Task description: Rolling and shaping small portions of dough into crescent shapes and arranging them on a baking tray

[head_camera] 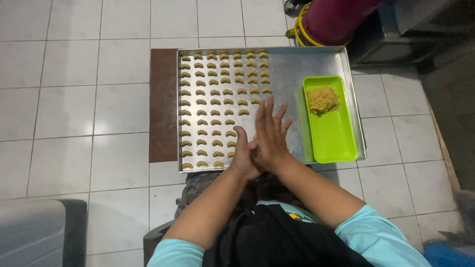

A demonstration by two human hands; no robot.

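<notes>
**Dough pressed between two palms over the baking tray**

Dough cannot be seen between the hands, so whether a piece lies there cannot be told; the visible lump of yellow-brown dough sits at the far end of a lime-green plastic tray, well to the right of the hands. The left hand and right hand are pressed together palm to palm above the near edge of the metal baking tray. The right hand lies on top, fingers straight and slightly spread, pointing toward the far edge; the left hand sits beneath it, thumb raised. Neither hand touches the tray as far as can be seen.

Crescent-shaped dough pieces fill the left half of the baking tray in neat rows, running from the far edge to the near edge. The green tray rests along the right edge. A dark brown board lies under the left side, on a white tiled floor. A dark red cylinder stands beyond the far right corner.
</notes>
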